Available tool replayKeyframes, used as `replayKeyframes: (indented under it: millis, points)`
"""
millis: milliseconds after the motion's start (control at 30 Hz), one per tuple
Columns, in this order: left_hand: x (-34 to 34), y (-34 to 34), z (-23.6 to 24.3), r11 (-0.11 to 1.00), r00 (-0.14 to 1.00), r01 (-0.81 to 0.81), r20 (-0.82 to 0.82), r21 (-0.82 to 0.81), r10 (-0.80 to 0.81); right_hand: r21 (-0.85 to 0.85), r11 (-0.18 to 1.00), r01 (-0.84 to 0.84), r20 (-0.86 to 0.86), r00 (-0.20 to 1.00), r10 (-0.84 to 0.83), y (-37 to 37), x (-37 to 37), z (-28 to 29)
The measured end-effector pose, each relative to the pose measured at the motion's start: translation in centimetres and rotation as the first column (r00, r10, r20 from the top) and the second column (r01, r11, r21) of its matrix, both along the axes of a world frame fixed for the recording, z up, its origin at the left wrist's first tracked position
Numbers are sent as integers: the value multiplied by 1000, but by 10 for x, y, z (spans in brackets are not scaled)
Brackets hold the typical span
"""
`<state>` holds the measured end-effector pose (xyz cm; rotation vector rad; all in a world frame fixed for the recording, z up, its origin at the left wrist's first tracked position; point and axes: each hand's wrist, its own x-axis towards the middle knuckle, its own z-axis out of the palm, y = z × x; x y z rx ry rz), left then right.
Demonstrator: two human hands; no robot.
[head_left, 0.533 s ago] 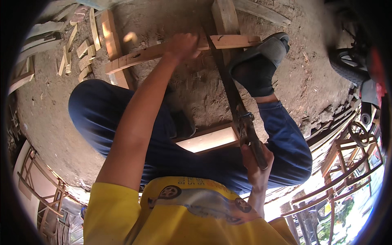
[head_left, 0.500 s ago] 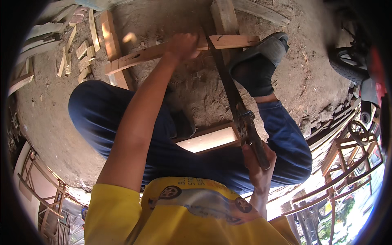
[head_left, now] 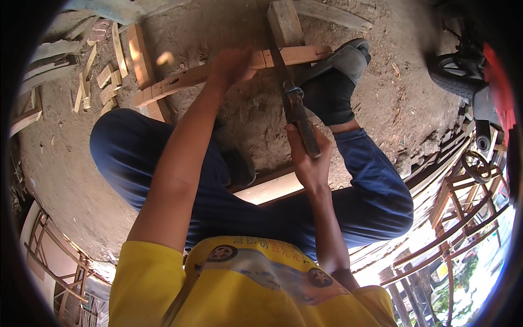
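My right hand (head_left: pixel 312 158) is wrapped round the wooden handle of a handsaw (head_left: pixel 278 68). The dark blade crosses a curved wooden piece (head_left: pixel 182 80), and its handle end is now close to the wood. My left hand (head_left: pixel 234 66) is closed on the same piece, just left of the blade. My slippered right foot (head_left: pixel 346 62) is at the piece's right end. Under its left part lies a wooden beam (head_left: pixel 140 57), and a wooden block (head_left: pixel 285 24) stands behind the right part.
Several small wood offcuts (head_left: pixel 110 82) lie on the dirt floor to the left. A pale board (head_left: pixel 269 188) lies between my legs. At the right are a motorbike wheel (head_left: pixel 453 73) and a wooden frame (head_left: pixel 455 204). A long plank (head_left: pixel 332 13) lies at the far side.
My right hand has pushed the saw forward, away from my body, so the handle is nearer the wood. My left hand stays on the piece. The whole view has shifted slightly.
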<state>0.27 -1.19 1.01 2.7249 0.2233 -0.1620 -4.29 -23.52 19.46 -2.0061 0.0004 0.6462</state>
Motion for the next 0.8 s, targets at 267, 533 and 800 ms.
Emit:
replayKeyframes:
  millis: [267,533,800]
  points:
    - [-2,1,8,998,997,-38,-74,-50,35,85,994,-73,46,997,69,28,31,-35]
    - [0,3,12,995,993,-25,-114,-95,14,-10,997,-78,89,993,78,16,-6,-19]
    - [-2,3,11,995,991,-46,-126,-86,35,-53,997,-63,-31,998,61,15,-5,-14]
